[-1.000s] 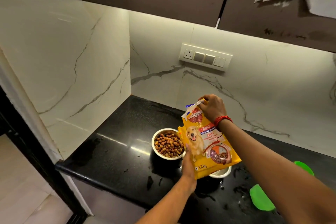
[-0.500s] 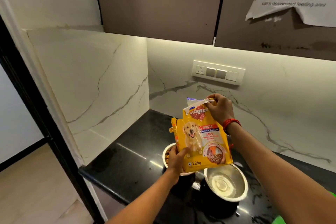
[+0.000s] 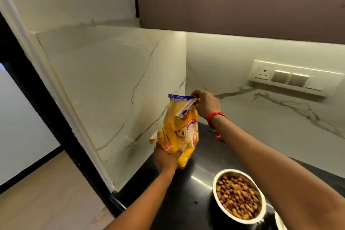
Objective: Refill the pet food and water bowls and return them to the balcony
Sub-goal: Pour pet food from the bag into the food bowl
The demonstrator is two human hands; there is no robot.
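Observation:
A yellow dog-food bag [image 3: 179,129] is held upright above the black countertop [image 3: 188,198], near the left corner wall. My left hand [image 3: 167,158] grips its bottom. My right hand [image 3: 205,103] pinches the bag's torn top edge. To the right, a steel bowl [image 3: 238,195] full of brown kibble stands on the counter, under my right forearm. A sliver of a second steel bowl's rim [image 3: 280,222] shows at the bottom edge.
Marble walls close the corner at the left and back. A switch and socket plate [image 3: 287,78] is on the back wall. A dark cabinet hangs overhead. A black door frame [image 3: 46,102] and wooden floor lie to the left.
Both hands have carried the bag left, away from over the bowls, toward the corner. The view has swung left, so the water bowl is nearly out of frame.

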